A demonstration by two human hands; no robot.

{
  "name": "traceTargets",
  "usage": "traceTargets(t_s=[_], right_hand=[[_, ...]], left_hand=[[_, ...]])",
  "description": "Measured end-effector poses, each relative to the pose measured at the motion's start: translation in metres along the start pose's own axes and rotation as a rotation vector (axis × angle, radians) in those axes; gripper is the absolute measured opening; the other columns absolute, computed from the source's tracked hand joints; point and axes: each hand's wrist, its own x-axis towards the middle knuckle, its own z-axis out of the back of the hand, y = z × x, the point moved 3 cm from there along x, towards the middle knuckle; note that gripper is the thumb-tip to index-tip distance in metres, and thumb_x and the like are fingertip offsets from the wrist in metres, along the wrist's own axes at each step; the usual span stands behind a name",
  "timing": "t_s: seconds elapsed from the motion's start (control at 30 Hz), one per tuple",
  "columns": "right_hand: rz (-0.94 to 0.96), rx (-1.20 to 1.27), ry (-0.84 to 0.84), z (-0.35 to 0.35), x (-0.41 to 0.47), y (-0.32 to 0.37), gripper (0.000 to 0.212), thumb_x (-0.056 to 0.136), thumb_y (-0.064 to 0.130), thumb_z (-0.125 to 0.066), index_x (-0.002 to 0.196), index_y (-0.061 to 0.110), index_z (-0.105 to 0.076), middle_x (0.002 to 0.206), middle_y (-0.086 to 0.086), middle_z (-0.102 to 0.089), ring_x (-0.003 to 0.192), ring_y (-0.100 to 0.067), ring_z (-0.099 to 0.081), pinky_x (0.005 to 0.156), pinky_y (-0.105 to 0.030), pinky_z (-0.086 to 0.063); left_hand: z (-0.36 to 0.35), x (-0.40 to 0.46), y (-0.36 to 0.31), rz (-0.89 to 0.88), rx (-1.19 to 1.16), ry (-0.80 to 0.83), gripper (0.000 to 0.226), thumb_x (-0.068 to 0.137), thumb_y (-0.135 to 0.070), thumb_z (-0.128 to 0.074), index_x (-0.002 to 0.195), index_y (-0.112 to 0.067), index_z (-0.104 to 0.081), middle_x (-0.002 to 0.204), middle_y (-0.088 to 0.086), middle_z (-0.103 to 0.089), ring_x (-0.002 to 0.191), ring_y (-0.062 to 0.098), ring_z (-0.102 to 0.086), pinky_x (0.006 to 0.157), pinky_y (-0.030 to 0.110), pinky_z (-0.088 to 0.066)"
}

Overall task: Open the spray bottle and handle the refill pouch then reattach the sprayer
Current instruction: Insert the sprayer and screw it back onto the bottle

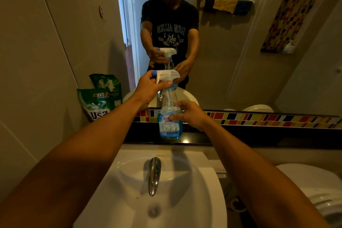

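Forearms reach over the sink (129,181). Right hand (188,114) clasps the spray bottle (169,124) on the bench at twelve o'clock; left hand (149,87) pinches the sprayer (167,76), seemingly seated. Twist squarely; refill pouch (98,103) waits at ten o'clock.

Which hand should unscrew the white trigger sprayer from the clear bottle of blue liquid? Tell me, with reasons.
Left. The left hand already grips the white trigger sprayer at the neck, while the right hand steadies the clear bottle of blue liquid on the ledge.

"Kin… Stella" on spray bottle (170,116)
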Motion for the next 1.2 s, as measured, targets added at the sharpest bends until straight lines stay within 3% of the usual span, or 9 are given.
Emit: traceTargets(t_s=[0.17,0.27,0.5,0.57,0.67,0.73,0.83,1.0,1.2], right_hand=[[-0.013,0.083,-0.049,0.007,-0.001,-0.001,0.05,0.08,0.008,-0.085,0.122,0.007,-0.058,0.117,-0.011,-0.072,0.101,-0.025,-0.076,0.085,-0.046,-0.064],[-0.001,0.07,-0.086,0.012,-0.001,-0.005,0.049,0.08,0.008,-0.085,0.122,0.007,-0.06,0.114,-0.01,-0.072,0.101,-0.025,-0.075,0.084,-0.045,-0.064],[0.016,0.067,-0.17,0.013,0.008,-0.032,0.044,0.082,0.012,-0.084,0.121,0.018,-0.066,0.121,-0.002,-0.069,0.108,-0.022,-0.07,0.087,-0.044,-0.064],[0.015,0.071,-0.184,0.014,0.011,-0.044,0.043,0.083,0.013,-0.084,0.121,0.025,-0.066,0.124,0.002,-0.068,0.11,-0.02,-0.069,0.088,-0.044,-0.063],[-0.006,0.09,-0.218,0.014,0.016,-0.058,0.042,0.082,0.012,-0.085,0.107,0.036,-0.063,0.112,0.011,-0.067,0.099,-0.013,-0.07,0.083,-0.038,-0.064],[-0.016,0.093,-0.236,0.016,0.02,-0.065,0.042,0.08,0.009,-0.086,0.107,0.033,-0.063,0.11,0.012,-0.067,0.098,-0.013,-0.07,0.081,-0.037,-0.064],[-0.026,0.108,-0.238,0.019,0.027,-0.078,0.048,0.083,0.006,-0.083,0.126,0.016,-0.066,0.121,0.0,-0.07,0.109,-0.023,-0.071,0.087,-0.042,-0.064],[-0.042,0.111,-0.221,0.025,0.038,-0.096,0.057,0.086,0.005,-0.079,0.139,0.013,-0.062,0.13,-0.007,-0.069,0.117,-0.027,-0.069,0.092,-0.048,-0.062],[-0.087,0.143,-0.261,0.032,0.048,-0.115,0.05,0.087,0.007,-0.079,0.134,0.019,-0.064,0.113,0.012,-0.07,0.11,-0.016,-0.07,0.081,-0.034,-0.065]], left_hand=[[0.012,-0.02,0.013,0.176,-0.037,0.009,0.039,0.083,-0.043,-0.07,0.119,-0.034,-0.056,0.118,-0.006,-0.063,0.108,0.015,-0.063,0.077,0.031,-0.054],[0.012,-0.047,0.052,0.231,0.057,0.027,0.021,0.096,-0.027,-0.054,0.115,-0.032,-0.061,0.117,-0.003,-0.061,0.109,0.019,-0.059,0.076,0.031,-0.048],[-0.021,-0.084,0.109,0.346,0.188,0.161,0.05,0.098,-0.017,-0.057,0.092,-0.066,-0.064,0.096,-0.035,-0.068,0.096,-0.012,-0.063,0.066,0.012,-0.048],[-0.026,-0.083,0.117,0.357,0.186,0.146,0.051,0.099,-0.018,-0.056,0.094,-0.069,-0.06,0.105,-0.023,-0.069,0.101,-0.001,-0.063,0.075,0.019,-0.049],[-0.033,-0.076,0.132,0.402,0.172,0.132,0.046,0.099,-0.017,-0.053,0.098,-0.062,-0.062,0.112,0.01,-0.066,0.099,0.024,-0.057,0.077,0.038,-0.046],[-0.037,-0.074,0.14,0.415,0.138,0.135,0.044,0.099,-0.014,-0.05,0.106,-0.056,-0.061,0.109,0.007,-0.064,0.098,0.025,-0.055,0.075,0.037,-0.046],[-0.041,-0.068,0.15,0.412,0.1,0.127,0.041,0.102,-0.011,-0.047,0.129,-0.039,-0.058,0.113,0.0,-0.065,0.1,0.019,-0.058,0.081,0.034,-0.049],[-0.051,-0.061,0.162,0.402,-0.001,0.102,0.032,0.102,-0.001,-0.043,0.127,-0.018,-0.052,0.106,-0.006,-0.061,0.079,-0.012,-0.068,0.06,0.008,-0.052],[-0.062,-0.057,0.178,0.374,0.032,0.07,0.04,0.102,0.001,-0.042,0.142,-0.004,-0.048,0.136,0.016,-0.056,0.123,0.025,-0.058,0.101,0.042,-0.051]])
